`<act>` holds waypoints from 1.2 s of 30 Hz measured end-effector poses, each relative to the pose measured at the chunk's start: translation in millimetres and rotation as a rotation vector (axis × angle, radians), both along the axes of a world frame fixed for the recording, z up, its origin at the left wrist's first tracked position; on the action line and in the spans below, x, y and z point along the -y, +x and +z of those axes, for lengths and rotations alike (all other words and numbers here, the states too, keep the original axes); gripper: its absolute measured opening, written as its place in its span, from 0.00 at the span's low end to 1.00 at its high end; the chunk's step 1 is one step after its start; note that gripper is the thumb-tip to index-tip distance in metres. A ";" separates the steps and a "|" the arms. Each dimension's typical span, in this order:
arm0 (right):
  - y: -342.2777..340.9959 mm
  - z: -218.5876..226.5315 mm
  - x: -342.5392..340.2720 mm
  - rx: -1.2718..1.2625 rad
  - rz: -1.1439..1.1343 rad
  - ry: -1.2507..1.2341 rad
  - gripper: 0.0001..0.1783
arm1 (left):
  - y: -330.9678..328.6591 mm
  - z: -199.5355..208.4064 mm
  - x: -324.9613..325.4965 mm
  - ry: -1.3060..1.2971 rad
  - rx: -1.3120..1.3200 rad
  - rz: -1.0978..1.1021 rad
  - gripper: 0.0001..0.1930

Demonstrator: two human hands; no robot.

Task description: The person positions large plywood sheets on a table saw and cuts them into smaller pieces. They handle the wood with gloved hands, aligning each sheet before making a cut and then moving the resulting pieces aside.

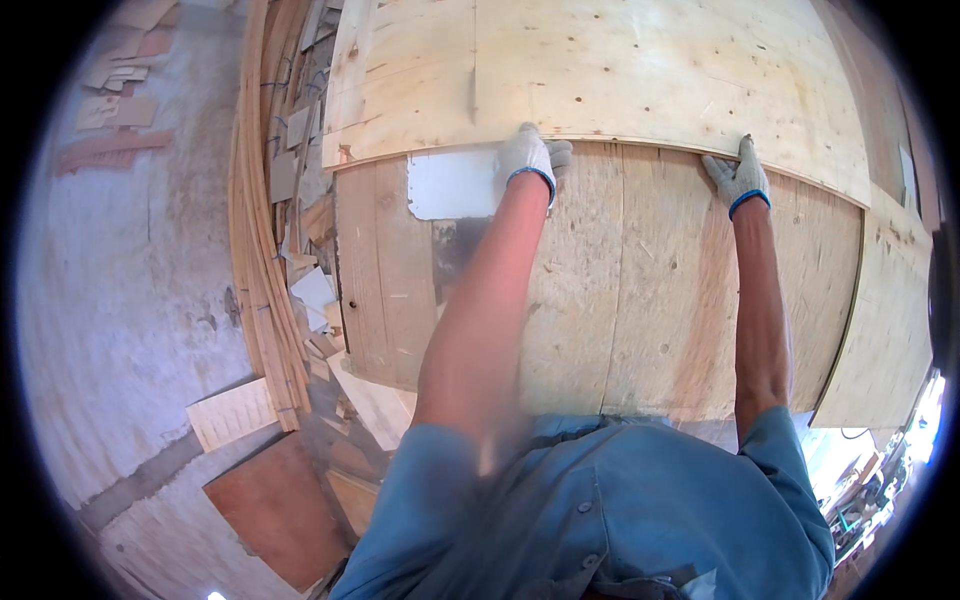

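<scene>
A pale plywood sheet [600, 70] with small dark knots lies across the far part of the view, its near edge slightly slanted. My left hand [527, 165], in a white knit glove with a blue cuff, grips that edge near its middle. Farther right, my right hand [738, 180], gloved the same way, holds the same edge with the thumb spread to the side. Fingertips of both hands reach the sheet's edge; what lies under it is hidden. Below the sheet shows a worn, stained wooden board [660, 290] with a white patch [445, 185] on it.
Long thin wood strips [262, 230] lie bundled left of the board, beside scattered offcuts [315, 290]. A reddish-brown panel [275, 510] rests on the floor at lower left. Another plywood panel [885, 300] stands at right, with cluttered items [860, 500] below it.
</scene>
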State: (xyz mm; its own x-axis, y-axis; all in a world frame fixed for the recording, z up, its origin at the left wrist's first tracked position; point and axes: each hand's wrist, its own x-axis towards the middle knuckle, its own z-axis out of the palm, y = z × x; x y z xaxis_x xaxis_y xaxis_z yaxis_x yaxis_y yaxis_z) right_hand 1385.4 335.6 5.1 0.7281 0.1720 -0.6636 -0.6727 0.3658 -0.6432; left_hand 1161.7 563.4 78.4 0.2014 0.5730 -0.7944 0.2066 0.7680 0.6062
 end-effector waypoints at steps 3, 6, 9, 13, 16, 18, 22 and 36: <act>-4.2 7.4 -8.0 -0.020 0.011 0.003 0.27 | -4.0 -13.7 -5.8 0.065 0.001 -0.013 0.22; -3.0 3.9 -2.7 0.007 0.033 0.048 0.27 | -2.5 -5.7 -1.9 0.203 -0.034 -0.052 0.21; -2.9 2.8 -3.3 0.019 0.027 0.053 0.28 | -0.3 -9.7 -2.7 0.216 0.010 -0.008 0.21; -1.2 -1.4 -7.7 -0.002 0.015 0.060 0.28 | 0.9 -31.0 -8.0 0.152 0.046 0.014 0.20; 5.9 -1.6 -8.0 -0.012 0.015 0.096 0.27 | 5.4 -27.3 -10.0 0.097 0.027 -0.045 0.21; 1.9 3.7 -11.8 0.013 0.032 0.098 0.27 | 6.5 -28.0 -13.5 0.073 0.048 -0.053 0.22; 8.5 6.3 -9.4 0.042 0.050 0.069 0.32 | 13.8 -49.5 -22.5 0.102 0.108 -0.035 0.23; 57.6 66.5 88.4 0.474 -0.137 -0.347 0.23 | 56.0 -33.4 81.6 -0.179 0.356 0.056 0.20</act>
State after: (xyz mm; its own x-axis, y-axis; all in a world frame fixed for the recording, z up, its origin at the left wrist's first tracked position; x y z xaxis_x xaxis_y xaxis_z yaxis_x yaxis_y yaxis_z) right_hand 1442.9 247.2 71.6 0.9584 -0.1131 -0.2622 -0.2452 0.1442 -0.9587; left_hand 1217.7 481.8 45.0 0.4545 0.4498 -0.7688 -0.0373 0.8720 0.4881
